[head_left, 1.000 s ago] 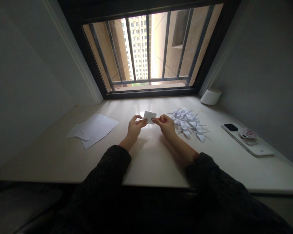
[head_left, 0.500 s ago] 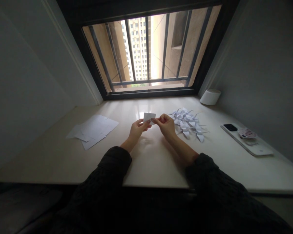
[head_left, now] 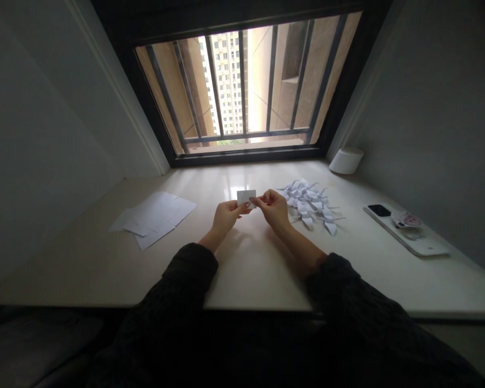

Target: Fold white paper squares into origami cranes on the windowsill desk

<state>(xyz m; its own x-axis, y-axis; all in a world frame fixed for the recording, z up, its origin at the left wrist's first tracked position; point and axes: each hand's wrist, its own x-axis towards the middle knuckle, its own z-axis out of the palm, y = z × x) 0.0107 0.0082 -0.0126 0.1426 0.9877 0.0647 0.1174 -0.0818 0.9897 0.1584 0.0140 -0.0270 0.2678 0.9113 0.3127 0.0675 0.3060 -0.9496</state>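
A small folded square of white paper (head_left: 246, 195) is held up above the white sill, near the middle of the head view. My left hand (head_left: 226, 215) pinches it from the left, thumb across its lower part. From the right, my right hand (head_left: 274, 207) grips the lower right of the same paper between thumb and finger. Both thumbs nearly meet in front of it, and the fingers behind are partly hidden. Just beyond my right hand lies a pile of folded white paper cranes (head_left: 307, 202), several of them with pointed tips.
Loose white paper sheets (head_left: 161, 213) overlap on the left of the sill (head_left: 250, 269). At the right lies a white phone (head_left: 408, 231) with a round grip on its back. A white cylindrical object (head_left: 346, 161) stands in the far right corner, beside the barred window (head_left: 246, 91).
Both hands keep their hold on the folded paper, which looks slightly shifted and levelled. The whole view has moved a little; the cranes, sheets and phone stay put.
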